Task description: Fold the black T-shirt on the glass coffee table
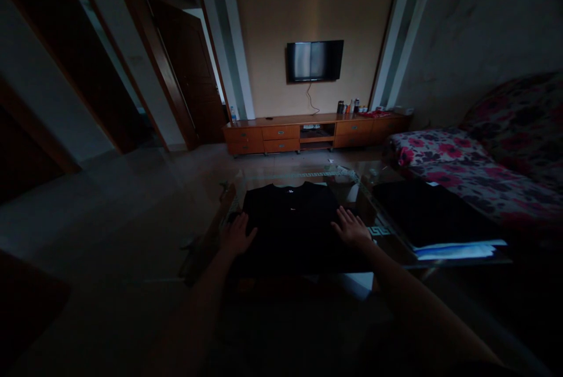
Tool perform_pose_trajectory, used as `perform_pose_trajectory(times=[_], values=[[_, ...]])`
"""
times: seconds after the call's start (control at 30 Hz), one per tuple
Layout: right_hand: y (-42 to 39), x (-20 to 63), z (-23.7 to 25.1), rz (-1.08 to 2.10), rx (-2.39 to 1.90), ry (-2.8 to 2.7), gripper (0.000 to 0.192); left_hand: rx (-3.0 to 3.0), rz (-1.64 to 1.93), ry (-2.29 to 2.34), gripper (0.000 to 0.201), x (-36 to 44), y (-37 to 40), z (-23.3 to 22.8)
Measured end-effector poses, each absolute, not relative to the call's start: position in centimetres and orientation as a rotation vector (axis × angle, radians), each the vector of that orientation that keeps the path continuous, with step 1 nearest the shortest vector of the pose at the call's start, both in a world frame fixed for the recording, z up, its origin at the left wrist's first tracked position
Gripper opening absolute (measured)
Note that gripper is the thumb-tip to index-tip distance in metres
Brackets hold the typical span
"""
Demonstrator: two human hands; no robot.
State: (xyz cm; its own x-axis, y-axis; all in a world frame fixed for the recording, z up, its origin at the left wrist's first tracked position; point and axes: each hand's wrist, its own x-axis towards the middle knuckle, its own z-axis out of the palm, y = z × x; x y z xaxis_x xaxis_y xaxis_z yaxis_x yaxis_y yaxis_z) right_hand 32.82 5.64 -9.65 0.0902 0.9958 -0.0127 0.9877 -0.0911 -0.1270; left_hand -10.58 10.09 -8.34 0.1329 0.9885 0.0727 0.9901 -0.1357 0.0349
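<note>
A black T-shirt (290, 224) lies spread on a glass-topped table (373, 201), its neckline toward the far side. My left hand (240, 233) rests on the shirt's left edge, fingers stretched out. On the opposite edge, near the sleeve, my right hand (350, 226) lies flat with its fingers apart. Neither hand grips the cloth. To the right on the same table sits a stack of folded dark clothes (435, 213), with white and blue layers showing at its near side. The room is dim, so the shirt's lower part is hard to make out.
A sofa with a floral cover (475, 172) stands along the right. Beyond the table is a low wooden cabinet (281, 136) with several bottles (347, 107) on top. A television (315, 61) hangs above it. An open door (189, 66) is at the back left.
</note>
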Motion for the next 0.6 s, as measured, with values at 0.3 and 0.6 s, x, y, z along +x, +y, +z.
perform_pose_trajectory(times=[0.3,0.6], values=[[6.5,35.2,-10.5,0.16,-2.371,-1.857,0.076,-2.265,-0.141,-2.112,0.077,-14.5,11.1,-8.8],[5.2,30.9,-8.1,-0.239,-2.408,-1.716,0.067,-2.16,-0.361,-1.753,0.056,-9.2,8.9,-5.5]])
